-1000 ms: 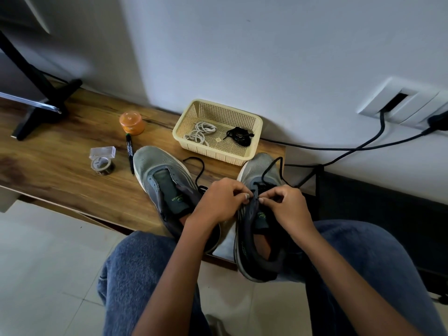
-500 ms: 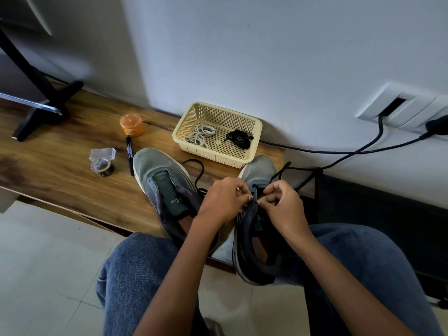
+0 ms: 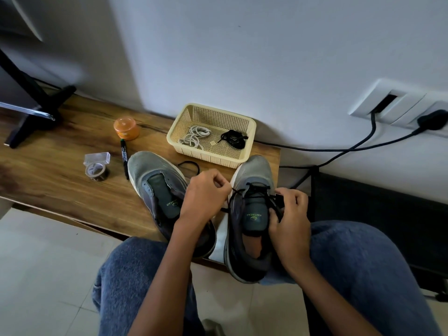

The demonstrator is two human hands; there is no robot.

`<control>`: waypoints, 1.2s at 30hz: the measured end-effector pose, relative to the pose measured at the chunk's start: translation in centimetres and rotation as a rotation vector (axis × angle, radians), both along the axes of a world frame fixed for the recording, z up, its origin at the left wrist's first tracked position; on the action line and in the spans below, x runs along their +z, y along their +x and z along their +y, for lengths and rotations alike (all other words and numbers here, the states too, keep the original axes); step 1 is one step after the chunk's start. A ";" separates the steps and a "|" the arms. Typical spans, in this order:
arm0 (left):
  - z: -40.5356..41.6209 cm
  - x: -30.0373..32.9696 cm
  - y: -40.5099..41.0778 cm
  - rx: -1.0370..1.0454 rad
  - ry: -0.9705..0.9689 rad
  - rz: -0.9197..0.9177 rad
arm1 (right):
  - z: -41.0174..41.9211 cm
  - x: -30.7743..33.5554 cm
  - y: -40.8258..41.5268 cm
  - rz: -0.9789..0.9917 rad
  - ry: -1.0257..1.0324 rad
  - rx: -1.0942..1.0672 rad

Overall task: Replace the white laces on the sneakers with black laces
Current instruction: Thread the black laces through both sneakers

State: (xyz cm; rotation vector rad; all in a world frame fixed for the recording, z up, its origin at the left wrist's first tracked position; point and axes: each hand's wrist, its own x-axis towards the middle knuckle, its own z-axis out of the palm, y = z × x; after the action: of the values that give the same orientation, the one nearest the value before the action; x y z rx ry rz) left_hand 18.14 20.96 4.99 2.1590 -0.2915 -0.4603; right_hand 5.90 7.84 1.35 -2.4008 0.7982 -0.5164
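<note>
— What have you got in your hands?

— My left hand (image 3: 206,195) is curled and pinches one end of the black lace (image 3: 257,190); my right hand (image 3: 291,214) has its fingers closed on the other end, at the eyelets. Between my two grips stands the right sneaker (image 3: 252,214), grey, with a dark tongue carrying a small green logo, the lace crossing its front eyelets. Its heel hangs over the table (image 3: 60,180) edge, toward my knees.

— And the other shoe?

— The left sneaker (image 3: 157,180) lies just left of my left hand, partly under my wrist. It is the same grey and I see no lace crossing its tongue. A black loop (image 3: 191,164) lies on the wood just beyond my left knuckles.

— Any containers?

— A cream mesh basket (image 3: 249,124) sits beyond both hands, against the wall. Inside, the coiled white laces (image 3: 194,137) lie on its left, a black lace bundle (image 3: 234,139) on its right.
</note>
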 end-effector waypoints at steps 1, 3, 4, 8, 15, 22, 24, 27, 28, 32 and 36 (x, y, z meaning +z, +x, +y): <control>0.2 0.1 0.1 0.042 0.010 -0.025 | 0.0 -0.1 0.0 -0.001 0.007 -0.010; 0.5 0.5 0.4 0.148 0.032 -0.100 | -0.1 -0.2 0.0 -0.006 0.009 -0.013; 0.7 0.8 0.6 0.214 0.034 -0.158 | -0.1 -0.2 0.0 -0.008 0.009 -0.012; 1.2 1.7 0.6 0.499 -0.123 -0.407 | -0.1 -0.4 0.0 -0.022 -0.006 -0.004; 0.1 2.1 -0.2 0.451 -0.378 -0.514 | 0.0 -0.2 -0.1 -0.028 0.047 -0.037; -1.0 -0.4 -0.9 -0.194 -0.052 -0.214 | -0.1 -0.2 0.0 -0.023 0.048 -0.013; -0.8 -0.7 -0.9 -0.294 0.097 -0.240 | -0.2 -0.3 0.0 -0.030 0.052 -0.003; -0.9 -0.5 -1.0 -0.313 0.233 -0.286 | -0.3 -0.3 0.0 -0.042 0.049 0.003; -1.0 -0.5 -1.0 -0.298 0.256 -0.310 | -0.3 -0.3 0.1 -0.047 0.045 0.004; -1.3 -0.6 -1.1 -0.252 0.321 -0.363 | -0.3 -0.7 -0.2 -0.075 0.028 -0.010; -0.8 0.2 -0.8 -0.028 0.357 -0.399 | -0.4 -1.0 -0.4 -0.119 0.062 -0.054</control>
State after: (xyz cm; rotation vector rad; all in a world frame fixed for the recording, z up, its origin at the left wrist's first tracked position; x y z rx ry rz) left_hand 17.39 20.15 5.15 2.5951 -0.4892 -0.0935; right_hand 5.51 7.40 0.33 -2.2747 0.8161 -0.6398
